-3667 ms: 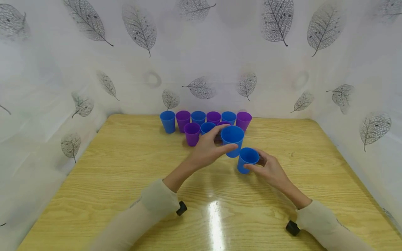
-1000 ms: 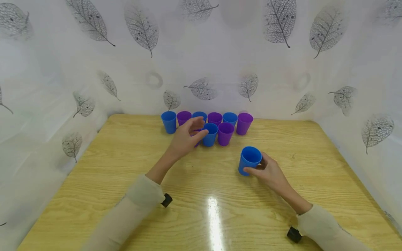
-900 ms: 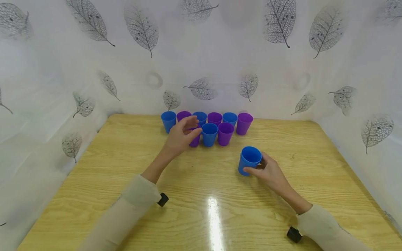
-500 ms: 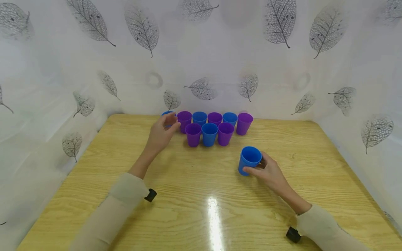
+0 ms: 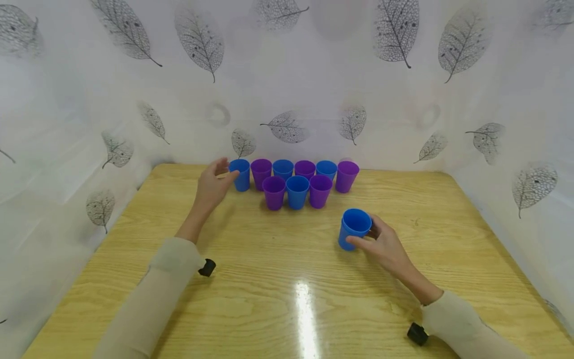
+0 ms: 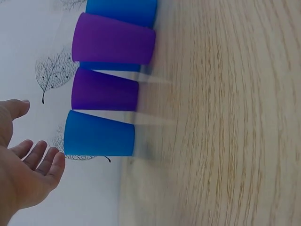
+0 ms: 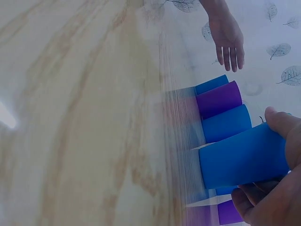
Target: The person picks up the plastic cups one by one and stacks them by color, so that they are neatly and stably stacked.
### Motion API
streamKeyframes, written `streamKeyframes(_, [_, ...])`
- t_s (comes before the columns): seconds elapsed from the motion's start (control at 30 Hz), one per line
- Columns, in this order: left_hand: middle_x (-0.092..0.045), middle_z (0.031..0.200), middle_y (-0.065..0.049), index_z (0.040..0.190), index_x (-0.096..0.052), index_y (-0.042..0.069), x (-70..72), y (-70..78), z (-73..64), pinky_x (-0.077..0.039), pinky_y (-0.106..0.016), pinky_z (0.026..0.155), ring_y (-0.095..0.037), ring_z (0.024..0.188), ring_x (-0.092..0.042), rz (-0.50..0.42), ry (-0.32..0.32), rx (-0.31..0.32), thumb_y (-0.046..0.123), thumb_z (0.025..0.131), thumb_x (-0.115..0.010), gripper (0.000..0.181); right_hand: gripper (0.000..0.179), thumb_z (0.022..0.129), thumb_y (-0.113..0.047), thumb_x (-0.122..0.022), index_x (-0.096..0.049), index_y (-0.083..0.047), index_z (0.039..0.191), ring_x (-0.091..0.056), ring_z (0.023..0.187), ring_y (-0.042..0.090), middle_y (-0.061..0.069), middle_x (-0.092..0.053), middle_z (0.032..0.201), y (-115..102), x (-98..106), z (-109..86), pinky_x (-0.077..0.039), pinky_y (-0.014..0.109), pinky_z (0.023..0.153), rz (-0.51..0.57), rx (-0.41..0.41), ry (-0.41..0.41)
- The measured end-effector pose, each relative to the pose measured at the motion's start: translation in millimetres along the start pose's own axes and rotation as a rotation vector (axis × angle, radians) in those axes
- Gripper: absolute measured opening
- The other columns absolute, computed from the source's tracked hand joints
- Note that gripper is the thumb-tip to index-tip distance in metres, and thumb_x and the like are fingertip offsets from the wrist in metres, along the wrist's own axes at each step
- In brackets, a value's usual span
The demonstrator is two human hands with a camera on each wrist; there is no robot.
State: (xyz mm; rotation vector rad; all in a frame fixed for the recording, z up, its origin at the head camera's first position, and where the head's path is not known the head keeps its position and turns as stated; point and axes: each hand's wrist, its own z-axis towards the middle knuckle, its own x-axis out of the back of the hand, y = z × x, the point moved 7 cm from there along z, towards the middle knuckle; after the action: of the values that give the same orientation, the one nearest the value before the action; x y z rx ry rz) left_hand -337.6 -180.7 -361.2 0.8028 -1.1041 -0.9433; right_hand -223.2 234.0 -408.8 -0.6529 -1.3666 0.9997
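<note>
My right hand [image 5: 384,244] grips a stack of blue cups [image 5: 352,236], one nested in another, upright over the table's right-middle part. The right wrist view shows thumb and fingers round the upper part of this blue stack [image 7: 242,157]. At the far left of the back row stands a blue cup [image 5: 242,178]. My left hand [image 5: 213,187] is beside its rim, thumb and fingers spread with nothing between them. In the left wrist view the fingertips [image 6: 57,162] come right up to the rim of that blue cup [image 6: 99,134].
Blue and purple cups alternate in the back row, ending at a purple cup [image 5: 346,177] on the right. Before it stand a purple cup [image 5: 274,194], a blue cup [image 5: 297,193] and another purple cup [image 5: 320,192]. A leaf-print sheet [image 5: 305,80] hangs behind the wooden table [image 5: 251,294].
Earlier my left hand held a blue cup; that cup now sits nested in the one my right hand grips. The left hand has since moved left along the rows to the end blue cup.
</note>
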Motion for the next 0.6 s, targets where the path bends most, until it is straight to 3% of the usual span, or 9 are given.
streamKeyframes(0.13, [-0.051, 0.148, -0.028, 0.151, -0.041, -0.008, 0.0, -7.5, 3.9, -0.045, -0.048, 0.113, -0.040, 0.137, -0.050, 0.014, -0.018, 0.029, 0.020, 0.099, -0.070, 0.066, 0.068, 0.092, -0.019, -0.081, -0.048, 0.002, 0.148, -0.063, 0.121, 0.039, 0.023, -0.063, 0.135, 0, 1, 0.0, -0.056, 0.041, 0.099, 0.008, 0.000, 0.002])
streamKeyframes(0.6, [-0.035, 0.161, -0.025, 0.160, -0.025, -0.003, -12.0, -36.4, 18.2, -0.037, -0.051, 0.118, -0.040, 0.146, -0.039, 0.077, -0.092, 0.140, 0.032, 0.098, -0.073, 0.086, 0.064, 0.093, -0.014, -0.080, -0.050, 0.004, 0.147, -0.064, 0.119, 0.037, 0.023, -0.064, 0.133, -4, 1, -0.4, -0.055, 0.050, 0.100, 0.020, 0.028, -0.006])
